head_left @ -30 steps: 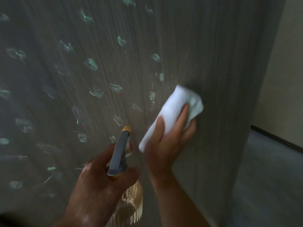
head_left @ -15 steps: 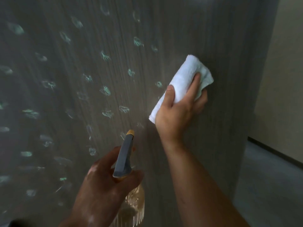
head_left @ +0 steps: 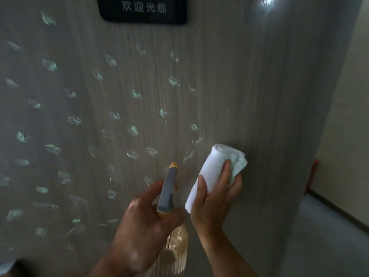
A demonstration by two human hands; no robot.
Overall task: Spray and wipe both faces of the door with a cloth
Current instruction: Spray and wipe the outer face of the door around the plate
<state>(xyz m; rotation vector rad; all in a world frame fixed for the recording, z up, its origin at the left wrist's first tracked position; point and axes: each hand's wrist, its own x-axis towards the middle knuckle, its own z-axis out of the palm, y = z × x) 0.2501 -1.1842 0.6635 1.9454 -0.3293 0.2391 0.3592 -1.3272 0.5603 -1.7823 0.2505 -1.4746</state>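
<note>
Right now the right hand (head_left: 215, 200) has a snug grip on the cloth (head_left: 219, 164). The fingers curl over the rolled white cloth, the thumb holds its near side, and the hand pushes it flat on the door (head_left: 249, 86).

Just left of the cloth, the left hand (head_left: 147, 222) has its grip wrapped round the spray bottle (head_left: 168, 188). The fingers are closed round its neck. The orange tip points at the door, close to the cloth's lower left side.

Left of the cloth and above it, the door has lots of pale green wet blobs (head_left: 132, 130) on it. Right of the cloth, the door looks plain, with no blobs, all the way to its edge. High above the cloth is a black sign (head_left: 143, 9) with white writing.

So I think the spraying of this face is mostly done. The wiping looks like it has only just begun. The strip right of the cloth may be wiped, but the big part left of the cloth and above it is full of blobs and needs wiping.

The other face of the door cannot be seen from here, so I cannot tell if it is clean. I would guess that more than half the job is left.
</note>
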